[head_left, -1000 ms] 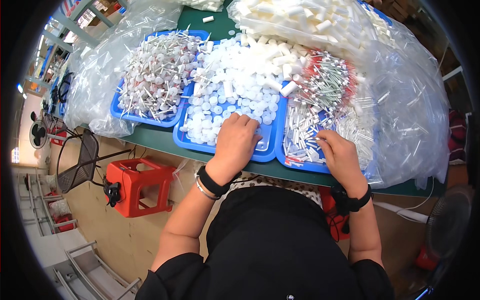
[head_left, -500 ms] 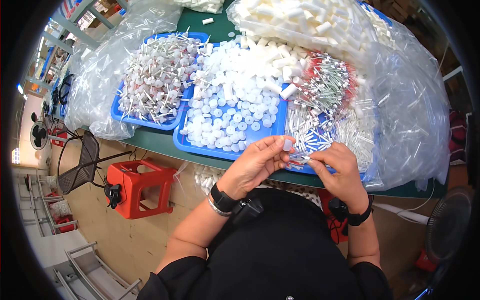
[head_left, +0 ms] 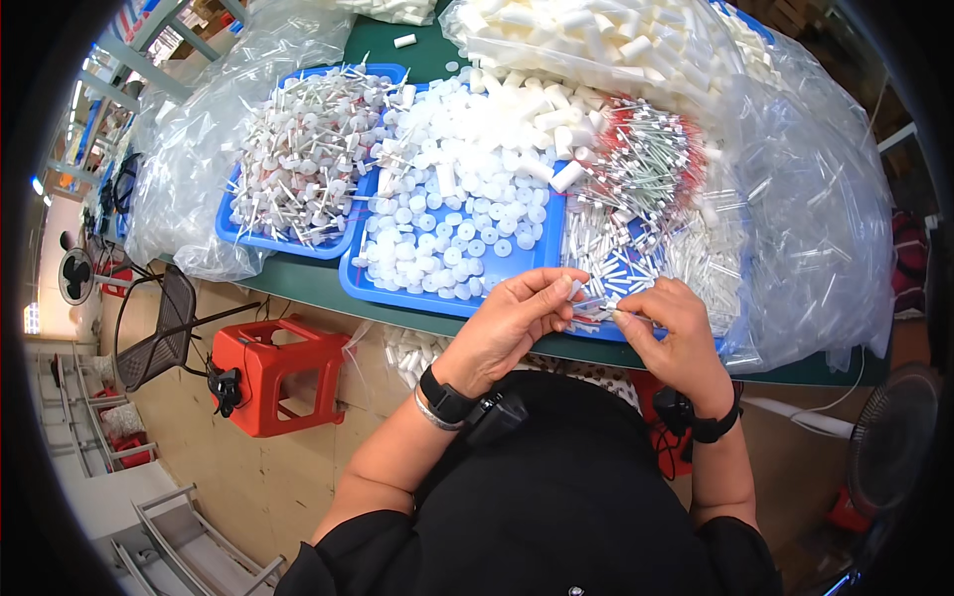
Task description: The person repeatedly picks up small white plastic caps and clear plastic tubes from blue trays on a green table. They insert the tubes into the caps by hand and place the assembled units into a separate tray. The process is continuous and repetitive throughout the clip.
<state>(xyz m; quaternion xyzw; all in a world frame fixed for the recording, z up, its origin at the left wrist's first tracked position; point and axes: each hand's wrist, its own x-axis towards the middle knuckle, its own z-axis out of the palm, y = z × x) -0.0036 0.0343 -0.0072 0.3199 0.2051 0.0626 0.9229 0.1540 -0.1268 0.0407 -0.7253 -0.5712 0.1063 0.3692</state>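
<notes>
Workroom: tan floor (head_left: 268,487), marked and scuffed. Left side: one red stool (head_left: 283,372); one black mesh chair (head_left: 164,323) behind it; one small fan (head_left: 77,273) further off; pale metal racks (head_left: 189,541) near the lower rim. Right side: one larger dark fan (head_left: 894,427), beside a white pole.

Surface: one green table (head_left: 370,38), its near edge just before my body, mostly covered. Far side: one clear bag (head_left: 596,45) of thick white cylinders. Left end: one crumpled clear bag (head_left: 184,189). Right end: a large clear sack (head_left: 815,223), partly over the goods there.

Trays, blue, three in a row. Left tray (head_left: 273,244): heaped pins with discs on them. Middle tray (head_left: 397,297): translucent round discs (head_left: 477,233), with cylinders piled at its far right. Right tray (head_left: 731,345): thin white tubes (head_left: 596,250), and a bundle of red and greenish pins (head_left: 651,164) on top.

Hands, two, mine, close together over the near edge between middle and right trays. Left hand (head_left: 517,330): thumb and forefinger pinching one small whitish disc (head_left: 574,289), other fingers curled. Right hand (head_left: 681,333): thumb and forefinger pressed on a thin whitish piece (head_left: 609,307); its exact kind I cannot tell.
</notes>
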